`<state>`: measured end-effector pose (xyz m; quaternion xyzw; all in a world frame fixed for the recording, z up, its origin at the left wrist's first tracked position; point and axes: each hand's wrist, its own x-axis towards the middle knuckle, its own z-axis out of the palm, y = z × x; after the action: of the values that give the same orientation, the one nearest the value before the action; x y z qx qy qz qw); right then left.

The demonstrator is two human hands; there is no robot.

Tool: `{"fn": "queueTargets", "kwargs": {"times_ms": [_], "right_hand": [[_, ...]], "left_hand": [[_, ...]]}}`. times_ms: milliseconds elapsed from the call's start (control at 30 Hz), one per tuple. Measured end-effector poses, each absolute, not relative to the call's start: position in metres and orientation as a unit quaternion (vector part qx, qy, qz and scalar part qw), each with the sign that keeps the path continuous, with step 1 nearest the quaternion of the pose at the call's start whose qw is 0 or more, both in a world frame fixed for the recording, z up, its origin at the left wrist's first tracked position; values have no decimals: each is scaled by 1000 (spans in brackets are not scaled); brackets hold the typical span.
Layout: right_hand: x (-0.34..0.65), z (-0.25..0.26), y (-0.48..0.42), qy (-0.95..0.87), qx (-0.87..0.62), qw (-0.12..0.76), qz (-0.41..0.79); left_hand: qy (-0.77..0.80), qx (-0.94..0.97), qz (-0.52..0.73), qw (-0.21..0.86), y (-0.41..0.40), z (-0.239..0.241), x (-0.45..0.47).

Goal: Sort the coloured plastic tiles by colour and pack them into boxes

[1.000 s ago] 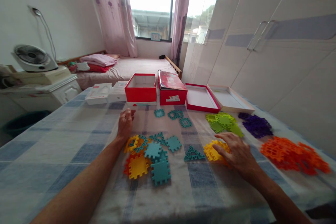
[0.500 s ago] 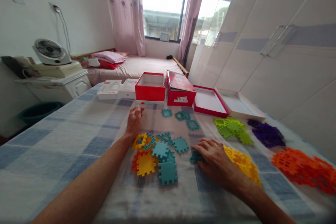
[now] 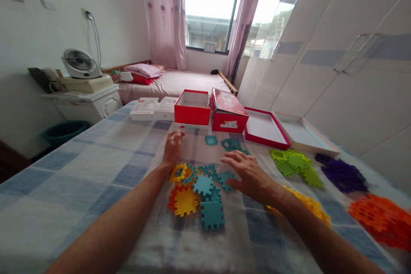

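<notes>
My left hand (image 3: 173,147) rests on the cloth behind the mixed pile, its fingers curled; anything inside them is hidden. My right hand (image 3: 245,172) hovers palm down with fingers spread, its thumb by a teal notched piece (image 3: 225,178). In front of my hands lies a loose pile of interlocking plastic pieces: a yellow square (image 3: 185,202), a light teal square (image 3: 203,185), a darker teal square (image 3: 212,215) and some orange (image 3: 171,199) beneath. Farther back are a small teal square (image 3: 211,140) and teal open-frame pieces (image 3: 230,144), partly covered by my right hand.
To the right lie heaps of green (image 3: 297,163), purple (image 3: 343,174), orange (image 3: 380,218) and yellow pieces (image 3: 308,205), the yellow partly behind my right forearm. A red open box (image 3: 192,115), a red lidded box (image 3: 229,113), shallow trays (image 3: 266,130) and white boxes (image 3: 144,109) line the back.
My right hand has moved up and left, from the yellow heap toward the teal pieces. The dark teal piece under it no longer shows there. My left hand stays put; the view has shifted slightly.
</notes>
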<state>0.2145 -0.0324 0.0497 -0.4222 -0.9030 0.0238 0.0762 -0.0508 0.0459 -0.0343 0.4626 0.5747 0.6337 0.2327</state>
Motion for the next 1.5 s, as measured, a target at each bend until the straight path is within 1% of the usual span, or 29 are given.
{"fn": "queueTargets", "kwargs": {"times_ms": [100, 167, 233, 300, 333, 367, 433, 500, 533, 700, 800, 933, 1133, 1267, 1400, 1500], "right_hand": [[208, 39, -36, -922, -379, 17, 79], [208, 36, -30, -916, -395, -1, 70], [208, 36, -18, -902, -431, 21, 10], [206, 39, -8, -878, -469, 82, -49], [202, 41, -6, -870, -477, 117, -53], [197, 44, -7, -869, -471, 147, -35], [181, 47, -15, -887, -422, 180, 47], [159, 49, -29, -902, -375, 182, 111], [148, 48, -36, -906, -367, 176, 118], [102, 33, -53, -911, -383, 143, 47], [96, 27, -50, -915, -381, 129, 37], [107, 31, -41, -898, -409, 148, 60], [123, 30, -39, -865, -420, 215, 168], [123, 28, -45, -856, -426, 247, 154], [140, 41, -52, -844, -449, 247, 159], [178, 56, -60, -829, -478, 232, 177]], "left_hand": [[574, 464, 635, 229, 46, -35, -50], [574, 465, 634, 228, 46, -36, -50], [574, 466, 634, 229, 46, -37, -50], [574, 465, 633, 229, 47, -37, -50], [575, 464, 633, 229, 47, -37, -50], [576, 464, 633, 229, 47, -37, -50], [578, 463, 632, 229, 47, -37, -49], [580, 463, 630, 228, 46, -36, -49], [581, 463, 629, 228, 46, -36, -49], [585, 468, 623, 227, 46, -34, -50], [587, 468, 621, 225, 46, -33, -50], [588, 466, 622, 222, 45, -32, -49], [589, 470, 619, 220, 46, -31, -50], [588, 474, 615, 225, 45, -30, -50], [582, 483, 614, 226, 44, -31, -51], [583, 483, 613, 227, 44, -33, -52]]}}
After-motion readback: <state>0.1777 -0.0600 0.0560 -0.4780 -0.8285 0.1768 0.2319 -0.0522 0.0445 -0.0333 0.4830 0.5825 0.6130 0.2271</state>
